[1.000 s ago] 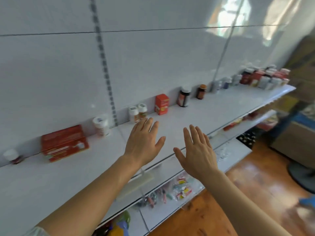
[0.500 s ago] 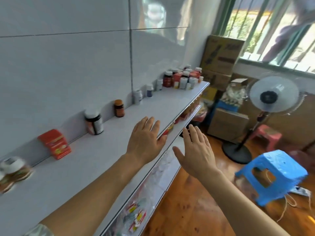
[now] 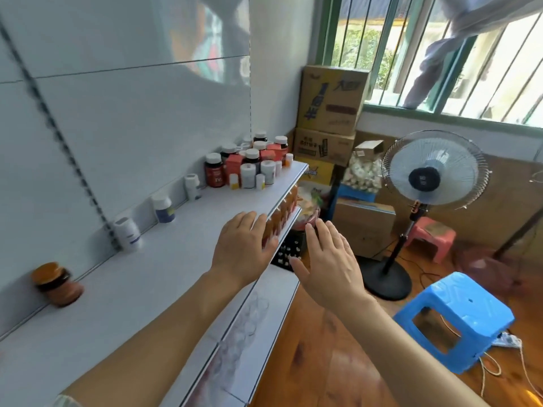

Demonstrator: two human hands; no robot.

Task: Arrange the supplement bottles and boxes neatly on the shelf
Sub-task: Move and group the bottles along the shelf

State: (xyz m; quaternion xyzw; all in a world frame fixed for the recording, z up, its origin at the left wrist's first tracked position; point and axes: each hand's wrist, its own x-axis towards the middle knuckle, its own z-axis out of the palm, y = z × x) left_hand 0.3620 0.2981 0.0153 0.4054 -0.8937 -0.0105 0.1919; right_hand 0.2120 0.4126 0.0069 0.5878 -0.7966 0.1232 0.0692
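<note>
A white shelf (image 3: 164,277) runs along the white wall. At its far end stands a crowded cluster of supplement bottles and red boxes (image 3: 249,167). Three white bottles stand apart along the back wall: one (image 3: 192,186), another (image 3: 163,207), a third (image 3: 127,237). A brown jar with an orange lid (image 3: 57,284) sits at the near left, blurred. My left hand (image 3: 245,248) hovers flat above the shelf's front edge, fingers straight, holding nothing. My right hand (image 3: 329,264) is held out flat beyond the edge, over the lower shelves, also empty.
Lower shelves (image 3: 258,312) below hold packets and small goods. Stacked cardboard boxes (image 3: 332,113) fill the corner past the shelf end. A standing fan (image 3: 432,174), a blue plastic stool (image 3: 458,315) and a pink stool (image 3: 432,233) stand on the wooden floor under a barred window.
My view has swung right along the shelf; the red boxes and dark bottle have left view and the cluster at the far end is closer. Both hands stay flat and empty.
</note>
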